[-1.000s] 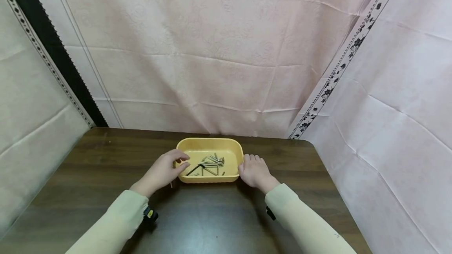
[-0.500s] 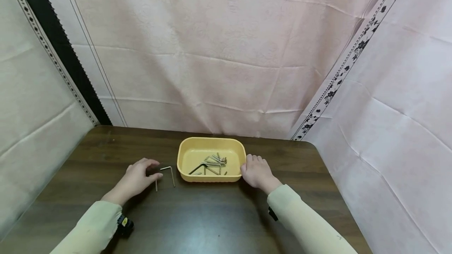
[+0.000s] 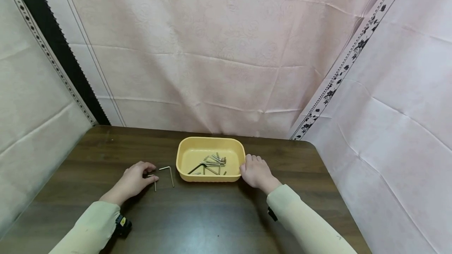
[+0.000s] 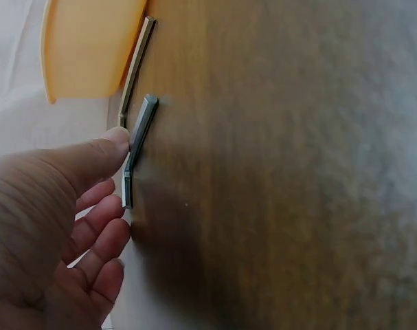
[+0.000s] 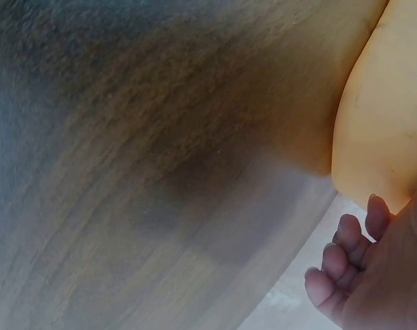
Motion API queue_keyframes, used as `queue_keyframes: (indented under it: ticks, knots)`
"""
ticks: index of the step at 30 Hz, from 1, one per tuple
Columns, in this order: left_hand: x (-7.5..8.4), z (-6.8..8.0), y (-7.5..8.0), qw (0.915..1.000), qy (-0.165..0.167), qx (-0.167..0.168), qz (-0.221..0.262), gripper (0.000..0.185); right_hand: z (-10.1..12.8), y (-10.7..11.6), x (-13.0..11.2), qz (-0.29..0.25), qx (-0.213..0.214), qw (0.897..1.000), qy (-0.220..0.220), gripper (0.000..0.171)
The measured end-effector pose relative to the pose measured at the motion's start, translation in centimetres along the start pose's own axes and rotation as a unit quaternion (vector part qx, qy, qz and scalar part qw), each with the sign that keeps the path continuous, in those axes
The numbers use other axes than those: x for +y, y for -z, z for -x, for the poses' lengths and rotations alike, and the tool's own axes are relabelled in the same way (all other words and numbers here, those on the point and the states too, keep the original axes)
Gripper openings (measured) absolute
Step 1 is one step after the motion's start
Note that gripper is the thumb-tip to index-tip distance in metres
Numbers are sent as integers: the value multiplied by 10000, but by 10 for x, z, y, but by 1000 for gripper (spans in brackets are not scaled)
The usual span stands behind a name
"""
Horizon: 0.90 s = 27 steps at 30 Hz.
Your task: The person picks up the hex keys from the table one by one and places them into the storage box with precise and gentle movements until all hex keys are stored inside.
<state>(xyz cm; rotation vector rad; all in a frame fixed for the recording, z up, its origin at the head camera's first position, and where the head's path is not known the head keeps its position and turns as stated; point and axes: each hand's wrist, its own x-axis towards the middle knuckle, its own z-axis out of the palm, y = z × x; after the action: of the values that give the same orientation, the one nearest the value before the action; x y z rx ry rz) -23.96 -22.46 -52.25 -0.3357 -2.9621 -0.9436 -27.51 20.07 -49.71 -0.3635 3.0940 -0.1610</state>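
Observation:
A yellow plastic tray (image 3: 212, 140) sits mid-table with several hex keys (image 3: 212, 163) piled inside. Two more L-shaped hex keys lie on the wood to its left: a longer one (image 3: 171, 176) near the tray wall and a small one (image 3: 154, 184) beside my left hand (image 3: 135, 179). In the left wrist view my thumb tip touches the small key (image 4: 141, 130), which lies flat on the table, while my other fingers hang loosely curled; the longer key (image 4: 137, 62) lies by the tray (image 4: 84, 48). My right hand (image 3: 256, 172) rests against the tray's right wall (image 5: 380, 117), holding nothing.
The dark wooden table (image 3: 212, 214) is walled by pink cloth at the back and right and pale cloth at the left. Bare wood lies in front of the tray and to both sides.
My left hand left the tray, moved left and set a small hex key on the table beside the longer one. My right hand stayed against the tray.

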Motion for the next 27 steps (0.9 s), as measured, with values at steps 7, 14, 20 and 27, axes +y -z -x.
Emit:
queue_keyframes:
  ticks: [7,14,20,27]
  knots:
    - [1,-2,2,9995,-61,-267,155,19,1,4,-2,-90,-49,9999,-1,22]
    - [2,0,6,9976,-284,-612,166,16,3,8,-4,-166,-147,9997,-51,21]
    - [2,1,11,9937,-387,-966,410,23,2,6,-3,-213,-172,9996,-109,22]
    - [-4,1,14,9867,-450,-1337,810,28,3,8,-4,-238,-202,9994,-117,21]
